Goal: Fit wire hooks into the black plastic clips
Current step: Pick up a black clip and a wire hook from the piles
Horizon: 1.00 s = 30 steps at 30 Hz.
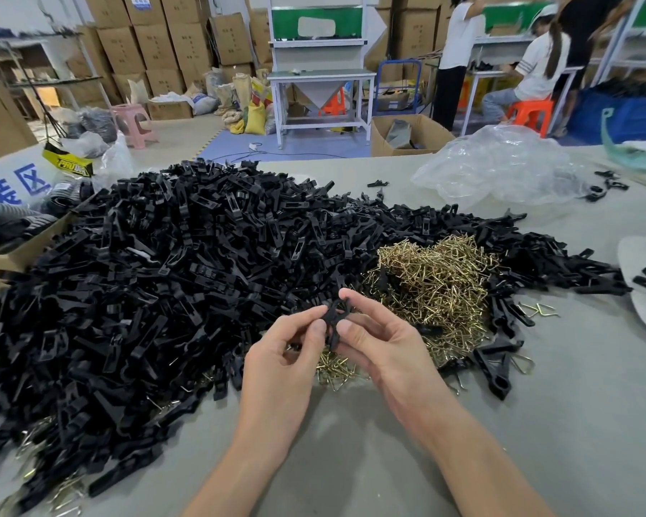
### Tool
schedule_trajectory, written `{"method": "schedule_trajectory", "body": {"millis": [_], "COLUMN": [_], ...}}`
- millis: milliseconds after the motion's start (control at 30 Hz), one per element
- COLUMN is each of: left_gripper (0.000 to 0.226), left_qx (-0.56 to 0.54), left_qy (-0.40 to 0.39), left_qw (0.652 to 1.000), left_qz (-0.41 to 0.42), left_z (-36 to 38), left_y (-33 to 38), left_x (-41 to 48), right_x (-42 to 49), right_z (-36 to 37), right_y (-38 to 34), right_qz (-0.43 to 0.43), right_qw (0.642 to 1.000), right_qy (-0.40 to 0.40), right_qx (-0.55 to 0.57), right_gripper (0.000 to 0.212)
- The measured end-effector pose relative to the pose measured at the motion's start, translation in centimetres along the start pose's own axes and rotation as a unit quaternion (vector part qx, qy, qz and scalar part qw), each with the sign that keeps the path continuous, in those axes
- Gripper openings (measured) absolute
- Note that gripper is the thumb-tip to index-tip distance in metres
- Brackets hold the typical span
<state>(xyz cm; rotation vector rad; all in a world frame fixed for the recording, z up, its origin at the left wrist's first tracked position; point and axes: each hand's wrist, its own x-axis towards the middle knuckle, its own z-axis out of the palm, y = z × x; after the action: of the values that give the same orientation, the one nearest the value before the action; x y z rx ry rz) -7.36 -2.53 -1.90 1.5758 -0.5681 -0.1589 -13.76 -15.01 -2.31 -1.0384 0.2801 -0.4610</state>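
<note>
Black plastic clip (334, 319) is pinched by left grip (284, 352) and right grip (383, 350) alike; if squeezed askew, it could be flung into the clip pile (165, 274).

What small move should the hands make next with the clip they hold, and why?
Probably the right hand should let go and pick one hook from the pile of wire hooks just beyond it, with the left hand holding the black clip. Both hands pinch the clip now, and no wire shows in it.
</note>
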Motion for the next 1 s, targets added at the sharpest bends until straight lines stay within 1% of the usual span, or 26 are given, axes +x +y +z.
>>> {"method": "schedule_trajectory", "body": {"millis": [100, 200, 267, 367, 467, 533, 600, 633, 700, 733, 800, 867, 933, 1000], "left_gripper": [0.021, 0.02, 0.021, 0.023, 0.023, 0.022, 0.023, 0.024, 0.03, 0.036, 0.046, 0.05, 0.045, 0.039], "left_qx": [0.002, 0.009, 0.021, 0.041, 0.064, 0.091, 0.112, 0.131, 0.201, 0.244, 0.329, 0.402, 0.458, 0.481], "left_qy": [-0.008, -0.015, -0.022, -0.03, -0.043, -0.035, -0.037, -0.05, -0.092, -0.114, -0.156, -0.192, -0.199, -0.179], "left_qw": [1.0, 1.0, 0.999, 0.998, 0.996, 0.994, 0.992, 0.988, 0.971, 0.958, 0.923, 0.884, 0.854, 0.841], "left_qz": [0.001, 0.01, 0.021, 0.031, 0.041, 0.052, 0.051, 0.057, 0.086, 0.101, 0.127, 0.14, 0.146, 0.168], "left_z": [-0.1, 0.0, -0.1, -0.1, 0.3, 1.0, 2.5, 3.5, 6.0, 7.3, 9.6, 11.3, 12.0, 11.7], "left_y": [-0.1, -0.2, -0.2, -0.2, 0.0, 0.1, 0.5, 0.8, 1.5, 1.9, 2.5, 2.6, 2.6, 2.8], "left_x": [0.1, 0.0, -0.1, -0.1, -0.2, 0.2, 1.6, 2.6, 5.2, 6.5, 8.8, 10.4, 11.2, 11.2], "right_x": [0.0, -0.1, -0.1, -0.3, -0.6, -0.5, -0.6, -0.7, -1.0, -1.1, -1.2, -1.1, -1.1, -1.1], "right_z": [-0.1, -0.2, -0.3, -0.7, -1.2, -1.8, -3.1, -3.9, -5.4, -5.9, -6.5, -6.8, -7.1, -7.3], "right_y": [-0.1, -0.3, -0.4, -0.5, -0.6, -1.0, -1.8, -2.2, -3.1, -3.4, -3.5, -3.4, -3.3, -3.3], "right_qz": [-0.006, -0.011, -0.014, -0.02, -0.029, -0.04, -0.05, -0.055, -0.06, -0.063, -0.067, -0.07, -0.077, -0.083], "right_qw": [1.0, 1.0, 0.999, 0.998, 0.997, 0.998, 0.995, 0.99, 0.976, 0.97, 0.962, 0.959, 0.957, 0.954], "right_qy": [0.008, 0.01, 0.001, -0.012, 0.0, 0.033, 0.077, 0.091, 0.11, 0.116, 0.118, 0.109, 0.097, 0.088], "right_qx": [-0.016, -0.027, -0.03, -0.05, -0.074, -0.042, 0.042, 0.091, 0.177, 0.206, 0.237, 0.254, 0.264, 0.276], "right_gripper": [0.042, 0.037, 0.033, 0.034, 0.03, 0.027, 0.024, 0.02, 0.016, 0.018, 0.022, 0.025, 0.03, 0.028]}}
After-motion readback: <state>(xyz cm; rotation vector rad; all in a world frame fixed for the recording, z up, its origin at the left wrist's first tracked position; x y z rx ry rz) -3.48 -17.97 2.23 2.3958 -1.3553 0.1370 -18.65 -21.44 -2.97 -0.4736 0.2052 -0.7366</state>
